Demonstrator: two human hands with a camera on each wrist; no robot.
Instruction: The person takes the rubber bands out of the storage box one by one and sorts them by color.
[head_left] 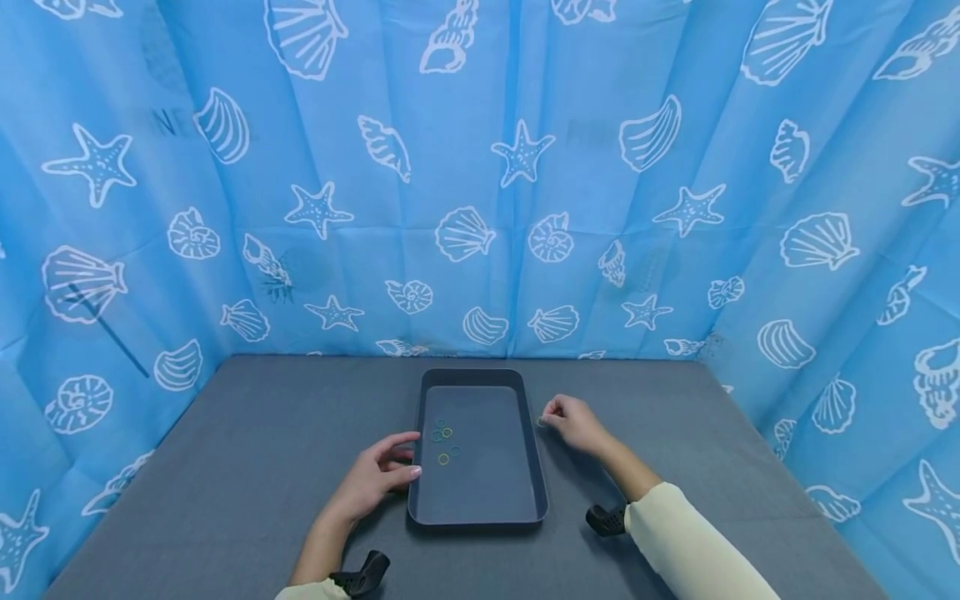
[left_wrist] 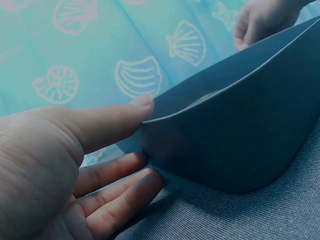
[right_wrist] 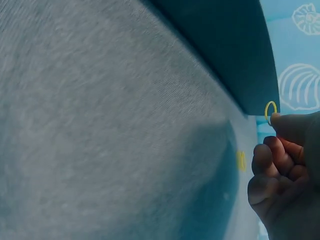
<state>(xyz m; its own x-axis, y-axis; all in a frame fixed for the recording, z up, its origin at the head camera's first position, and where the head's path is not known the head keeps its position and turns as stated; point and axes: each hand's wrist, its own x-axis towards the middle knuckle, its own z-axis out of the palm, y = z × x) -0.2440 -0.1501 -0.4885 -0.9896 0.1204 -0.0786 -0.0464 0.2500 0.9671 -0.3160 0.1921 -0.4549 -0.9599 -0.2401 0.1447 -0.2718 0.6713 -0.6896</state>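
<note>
A dark grey rectangular tray (head_left: 480, 527) lies on the table between my hands. Inside, toward its left side, are several small thin rings, some yellow (head_left: 443, 459) and some green (head_left: 455, 451). My left hand (head_left: 372, 477) is at the tray's left wall; in the left wrist view its thumb (left_wrist: 112, 117) touches the rim and the lower fingers lie beside the outer wall. Just outside the right rim, my right hand (head_left: 576, 425) pinches a thin yellow ring (right_wrist: 270, 109) between thumb and fingertips. The ring's material cannot be told.
Grey cloth covers the table (head_left: 300, 417). Behind and around it hangs a blue curtain (head_left: 465, 317) printed with white shells and starfish. A small yellow patch (right_wrist: 241, 161) shows beyond the right hand's shadow in the right wrist view.
</note>
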